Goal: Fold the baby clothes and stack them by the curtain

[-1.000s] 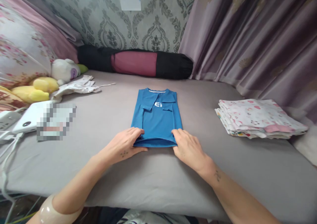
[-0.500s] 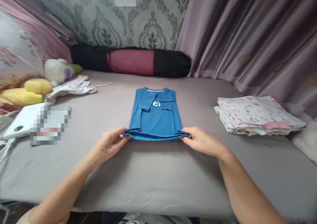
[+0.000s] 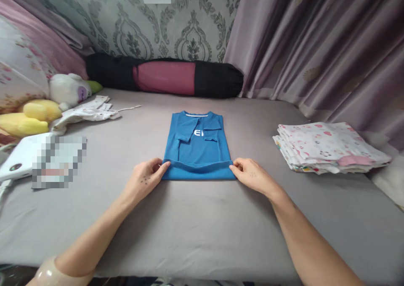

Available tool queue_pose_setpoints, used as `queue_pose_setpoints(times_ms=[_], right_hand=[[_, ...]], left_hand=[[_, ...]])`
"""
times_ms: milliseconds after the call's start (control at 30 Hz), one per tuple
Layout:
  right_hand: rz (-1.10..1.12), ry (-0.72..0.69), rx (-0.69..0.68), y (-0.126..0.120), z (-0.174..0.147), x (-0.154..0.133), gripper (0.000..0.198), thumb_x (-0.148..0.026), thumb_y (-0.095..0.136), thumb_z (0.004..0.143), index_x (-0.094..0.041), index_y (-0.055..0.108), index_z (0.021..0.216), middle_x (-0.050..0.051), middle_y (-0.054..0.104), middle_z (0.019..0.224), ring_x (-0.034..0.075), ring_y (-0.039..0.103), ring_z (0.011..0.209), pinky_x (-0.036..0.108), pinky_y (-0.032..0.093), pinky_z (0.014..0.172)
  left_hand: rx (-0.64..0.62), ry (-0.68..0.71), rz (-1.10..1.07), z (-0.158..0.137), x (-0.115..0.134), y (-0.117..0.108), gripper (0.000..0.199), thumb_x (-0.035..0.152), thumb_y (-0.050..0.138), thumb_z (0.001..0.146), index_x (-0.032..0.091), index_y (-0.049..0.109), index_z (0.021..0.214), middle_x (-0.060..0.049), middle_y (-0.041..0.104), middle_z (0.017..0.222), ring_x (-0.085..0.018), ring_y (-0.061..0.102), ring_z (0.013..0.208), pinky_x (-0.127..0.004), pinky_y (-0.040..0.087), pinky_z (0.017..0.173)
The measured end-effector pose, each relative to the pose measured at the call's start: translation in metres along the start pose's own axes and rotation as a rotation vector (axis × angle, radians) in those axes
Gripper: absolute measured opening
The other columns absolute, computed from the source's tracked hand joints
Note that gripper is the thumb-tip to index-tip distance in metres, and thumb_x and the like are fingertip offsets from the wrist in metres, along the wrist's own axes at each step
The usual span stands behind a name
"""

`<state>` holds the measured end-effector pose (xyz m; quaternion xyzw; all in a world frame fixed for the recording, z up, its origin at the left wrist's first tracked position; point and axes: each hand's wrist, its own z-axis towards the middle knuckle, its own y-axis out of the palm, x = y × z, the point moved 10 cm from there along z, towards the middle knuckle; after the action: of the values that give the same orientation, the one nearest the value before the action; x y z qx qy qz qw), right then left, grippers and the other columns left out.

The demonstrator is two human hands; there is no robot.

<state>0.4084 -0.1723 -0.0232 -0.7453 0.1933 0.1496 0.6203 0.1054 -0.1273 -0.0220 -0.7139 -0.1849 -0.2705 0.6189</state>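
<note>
A blue long-sleeved shirt (image 3: 198, 151) lies on the bed in front of me, its neckline pointing away. Both sleeves are tucked across its front, partly covering white lettering. The bottom hem is turned up into a band along the near edge, sagging slightly in the middle. My left hand (image 3: 148, 174) pinches the band's left corner between thumb and fingers. At the right corner, my right hand (image 3: 251, 174) grips the band the same way.
Folded patterned cloths (image 3: 328, 147) are stacked at the right. On the left are a white device (image 3: 23, 157) with a cable, a blurred flat item (image 3: 59, 161), a crumpled white garment (image 3: 88, 113) and plush toys (image 3: 67, 90). A black-and-maroon bolster (image 3: 164, 77) lies along the wall.
The shirt's hem has been turned over away from me and now lies as a band on the shirt front. Both hands have moved slightly inward with it.
</note>
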Motion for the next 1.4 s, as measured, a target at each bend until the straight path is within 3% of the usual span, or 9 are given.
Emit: queue_pose_setpoints(times_ms=[167,600,900,1000,1100,1167,1267,1333,1400], right_hand=[[-0.022,0.045,0.011,-0.001,-0.001,-0.001,0.023,-0.034,0.047,0.088,-0.022,0.054,0.069,-0.001,0.060,0.066,0.013,0.050,0.060,0.025,0.030,0.057],[-0.049,0.060,0.072,-0.004,-0.001,-0.001,0.023,-0.030,0.040,0.093,-0.022,0.050,0.074,-0.001,0.059,0.068,0.013,0.050,0.062,0.025,0.027,0.057],[-0.173,0.131,0.097,-0.001,-0.003,-0.002,0.019,-0.028,0.046,0.092,-0.022,0.057,0.078,0.002,0.062,0.072,0.015,0.054,0.065,0.026,0.025,0.057],[-0.171,0.108,0.093,-0.001,-0.005,-0.002,0.019,-0.030,0.045,0.094,-0.022,0.058,0.082,0.002,0.064,0.075,0.016,0.056,0.068,0.026,0.028,0.058],[-0.233,0.105,0.156,-0.008,-0.009,-0.007,0.022,-0.032,0.043,0.097,-0.021,0.060,0.090,0.005,0.067,0.080,0.019,0.060,0.073,0.028,0.034,0.062],[-0.297,0.055,0.258,-0.015,-0.014,-0.021,0.028,-0.032,0.037,0.099,-0.018,0.061,0.097,0.009,0.068,0.090,0.023,0.062,0.085,0.031,0.040,0.070],[-0.306,-0.175,0.342,-0.010,-0.022,-0.060,0.039,-0.034,0.030,0.102,-0.014,0.058,0.122,0.015,0.061,0.127,0.027,0.052,0.120,0.039,0.041,0.095],[-0.285,-0.354,0.275,0.008,-0.028,-0.084,0.047,-0.037,0.028,0.102,-0.015,0.045,0.141,0.013,0.044,0.149,0.026,0.034,0.139,0.045,0.030,0.111],[-0.276,-0.463,0.163,0.029,-0.032,-0.097,0.052,-0.040,0.027,0.102,-0.018,0.034,0.149,0.008,0.030,0.157,0.025,0.020,0.146,0.051,0.019,0.117]], left_hand=[[0.029,-0.022,0.037,0.002,-0.001,0.000,0.040,0.055,0.045,0.083,0.020,0.062,0.076,0.001,0.056,0.058,-0.015,0.051,0.058,-0.023,0.034,0.054],[0.131,0.135,0.122,0.003,0.006,0.000,0.033,0.049,0.038,0.092,0.022,0.055,0.082,0.002,0.057,0.060,-0.014,0.052,0.053,-0.024,0.036,0.056],[0.156,0.062,0.228,0.007,-0.001,0.001,0.031,0.049,0.046,0.089,0.022,0.057,0.078,0.001,0.063,0.064,-0.015,0.057,0.056,-0.024,0.035,0.054],[0.198,0.110,0.215,0.003,-0.002,-0.004,0.028,0.049,0.048,0.090,0.023,0.056,0.091,0.002,0.062,0.066,-0.016,0.058,0.059,-0.025,0.040,0.057],[0.284,0.223,0.237,-0.004,0.003,-0.012,0.032,0.047,0.048,0.091,0.020,0.055,0.109,-0.003,0.066,0.082,-0.019,0.062,0.075,-0.030,0.048,0.069],[0.320,0.355,0.273,-0.010,0.018,-0.013,0.036,0.043,0.045,0.094,0.018,0.053,0.119,-0.009,0.067,0.101,-0.023,0.063,0.091,-0.037,0.050,0.082],[0.255,0.588,0.336,-0.021,0.051,0.006,0.040,0.037,0.040,0.098,0.019,0.050,0.132,-0.013,0.059,0.131,-0.027,0.051,0.123,-0.045,0.042,0.103],[0.173,0.673,0.394,-0.027,0.068,0.025,0.044,0.038,0.038,0.099,0.021,0.047,0.138,-0.011,0.050,0.144,-0.029,0.035,0.139,-0.049,0.032,0.112],[0.105,0.686,0.447,-0.028,0.078,0.042,0.049,0.042,0.035,0.099,0.020,0.045,0.142,-0.010,0.043,0.151,-0.030,0.025,0.145,-0.054,0.024,0.116]])
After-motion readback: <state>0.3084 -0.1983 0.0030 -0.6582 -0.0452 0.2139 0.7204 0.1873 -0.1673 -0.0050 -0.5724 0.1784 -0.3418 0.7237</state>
